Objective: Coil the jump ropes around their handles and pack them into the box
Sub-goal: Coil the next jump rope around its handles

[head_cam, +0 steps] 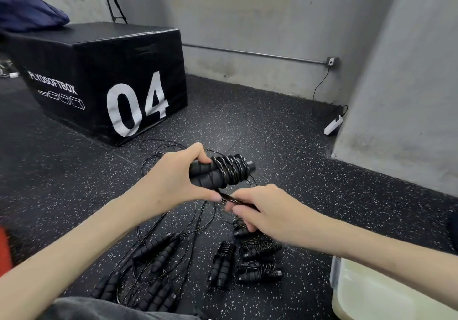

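Note:
My left hand (173,178) grips a pair of black foam handles (210,174) held side by side above the floor, with black rope wound in several turns around their far end (233,169). Just below them my right hand (262,208) pinches the loose rope (229,198) near the handles. On the floor in front of me lie coiled jump ropes (260,260) at the right and uncoiled ones with loose cord (158,247) at the left. A translucent white box (371,292) sits at the bottom right.
A large black soft plyo box marked 04 (104,76) stands on the speckled rubber floor at the left, with a dark blue bag (29,12) on it. Grey walls close the corner behind. A white power strip (333,125) lies by the right wall.

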